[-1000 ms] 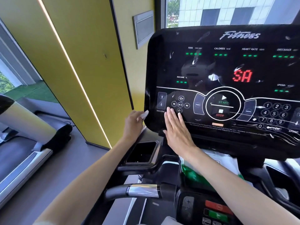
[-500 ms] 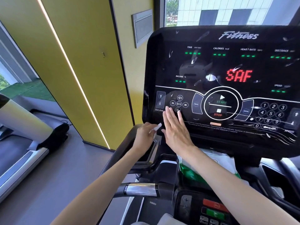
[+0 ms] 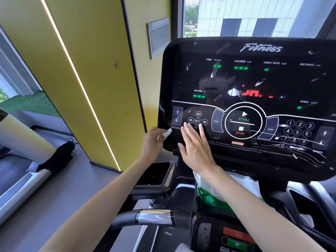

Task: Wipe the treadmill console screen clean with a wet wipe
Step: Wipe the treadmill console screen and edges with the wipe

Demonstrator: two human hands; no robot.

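The black treadmill console screen (image 3: 254, 84) fills the upper right, lit with green and red readouts and marked with white smears. My left hand (image 3: 151, 142) is closed on a small white wet wipe (image 3: 167, 134) at the console's lower left edge, beside the INCLINE buttons. My right hand (image 3: 195, 144) lies flat and open against the lower left of the screen, fingertips just below the media buttons. A white and green pack of wipes (image 3: 227, 190) rests below the console, partly hidden by my right forearm.
A chrome and black handrail (image 3: 154, 217) crosses below my arms. A dark cup tray (image 3: 156, 174) sits under my left hand. Red and green buttons (image 3: 236, 239) are at the bottom. A yellow wall (image 3: 91, 70) and another treadmill (image 3: 27, 160) stand left.
My left hand with the wipe dropped to below the console corner, then rose back up to its left edge. My right hand stayed flat on the screen. The red readout changed.
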